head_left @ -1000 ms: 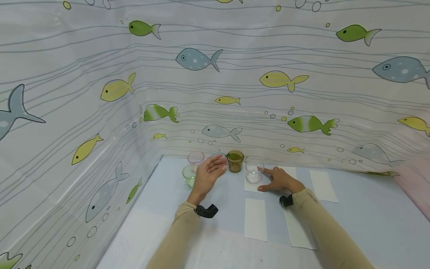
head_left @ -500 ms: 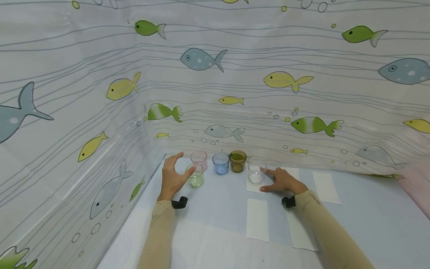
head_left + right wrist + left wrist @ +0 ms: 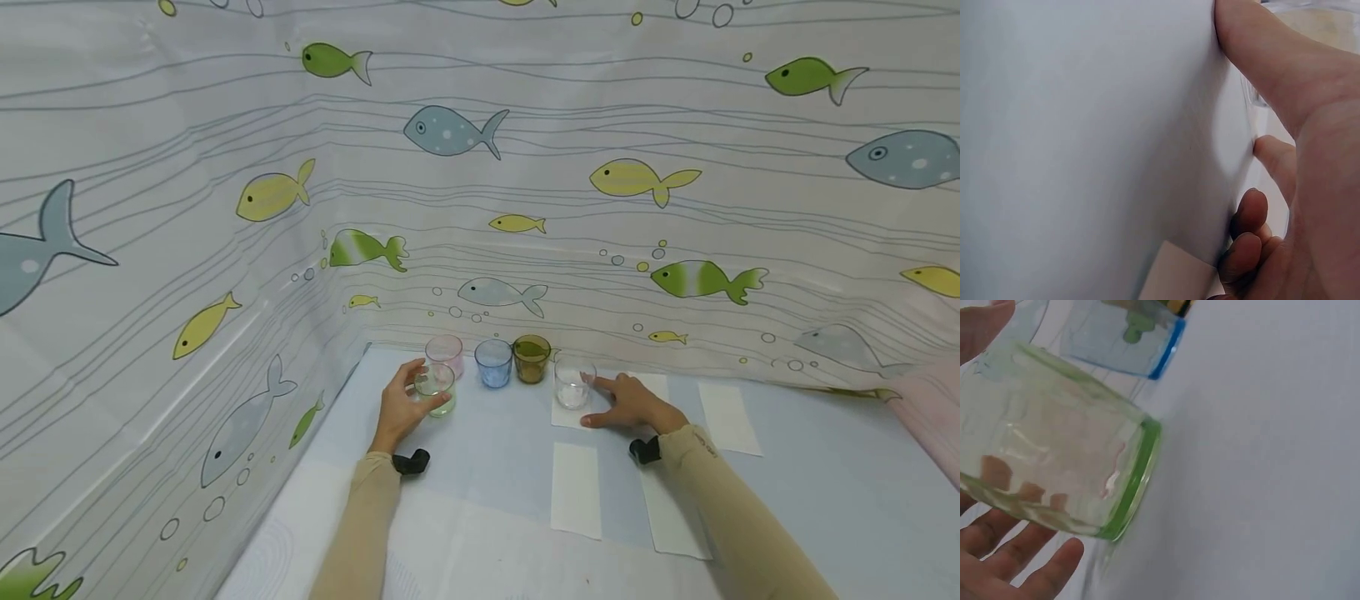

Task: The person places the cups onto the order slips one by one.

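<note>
My left hand (image 3: 400, 408) is around a green-tinted glass tumbler (image 3: 441, 406), thumb on its near side and fingers on the far side. In the left wrist view the tumbler (image 3: 1066, 437) shows a thick green base, with fingers (image 3: 1050, 572) below it and partly seen through its wall. My right hand (image 3: 632, 404) rests on the table beside a clear glass tumbler (image 3: 573, 393), index fingertip at its side and thumb down on the surface. In the right wrist view the thumb (image 3: 1272, 56) and fingertips touch the pale surface.
A pink tumbler (image 3: 444, 348) stands behind the green one. Blue (image 3: 493, 371) and amber (image 3: 532, 367) tumblers stand between the hands near the back wall (image 3: 562, 267). Several white paper strips (image 3: 576, 492) lie on the right part of the blue-and-white table.
My left hand swung left past the blue tumbler to beyond the green tumbler, then came back right and closed around it. The right hand stays beside the clear tumbler.
</note>
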A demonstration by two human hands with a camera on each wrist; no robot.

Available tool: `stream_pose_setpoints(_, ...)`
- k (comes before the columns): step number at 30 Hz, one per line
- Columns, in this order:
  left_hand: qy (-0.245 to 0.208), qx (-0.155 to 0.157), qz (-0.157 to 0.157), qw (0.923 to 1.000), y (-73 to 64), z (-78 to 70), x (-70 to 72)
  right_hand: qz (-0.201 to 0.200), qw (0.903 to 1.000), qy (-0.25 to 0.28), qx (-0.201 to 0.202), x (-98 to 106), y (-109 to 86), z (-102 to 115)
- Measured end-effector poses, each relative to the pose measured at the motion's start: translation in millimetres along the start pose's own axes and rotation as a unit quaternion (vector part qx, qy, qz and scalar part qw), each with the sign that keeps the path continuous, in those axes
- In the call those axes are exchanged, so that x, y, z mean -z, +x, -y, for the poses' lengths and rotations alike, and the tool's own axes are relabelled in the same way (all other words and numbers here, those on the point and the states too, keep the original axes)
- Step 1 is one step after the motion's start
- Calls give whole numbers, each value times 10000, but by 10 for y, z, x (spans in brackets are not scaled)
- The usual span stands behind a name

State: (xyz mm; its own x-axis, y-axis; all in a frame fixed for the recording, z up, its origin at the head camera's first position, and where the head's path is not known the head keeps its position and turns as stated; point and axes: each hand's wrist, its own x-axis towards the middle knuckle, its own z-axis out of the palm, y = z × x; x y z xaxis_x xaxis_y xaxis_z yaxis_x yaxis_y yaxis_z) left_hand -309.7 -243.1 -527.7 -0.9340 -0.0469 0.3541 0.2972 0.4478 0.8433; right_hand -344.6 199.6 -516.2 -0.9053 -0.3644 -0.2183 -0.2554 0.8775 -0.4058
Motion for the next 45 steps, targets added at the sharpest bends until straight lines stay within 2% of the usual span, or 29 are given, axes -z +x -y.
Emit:
stream_pose_setpoints(7,-893,215,99,9957,-9,99,-163,-78,9999,-93,-53,-4,12,-9)
stream_pose_setpoints(15,-1448,477,341,9877,-14,70,-154,-274,9993,-241,-4,-28,-13,-14)
stream_pose_setpoints(21,-1446,546,360,9873,-18,103,-100,-466,9974,-558,10,-6,-46,96)
stream_pose_setpoints(26,-1430,498,383,9877,-40,110,-87,-634,9975,-266,192,116,-165,130)
stream_pose_setpoints(30,-1536,500,429,9859,-40,110,-81,-751,9958,144,503,289,-283,-40)
stream_pose_setpoints(35,-1512,467,465,9863,-35,94,-95,-555,9958,566,450,468,-508,-427)
stream_pose_setpoints(41,-1526,511,497,9857,-54,100,-68,-471,9943,927,230,472,-729,-823)
stream_pose_setpoints(45,-1495,568,502,9859,-60,115,-61,-521,9939,940,248,435,-826,-964)
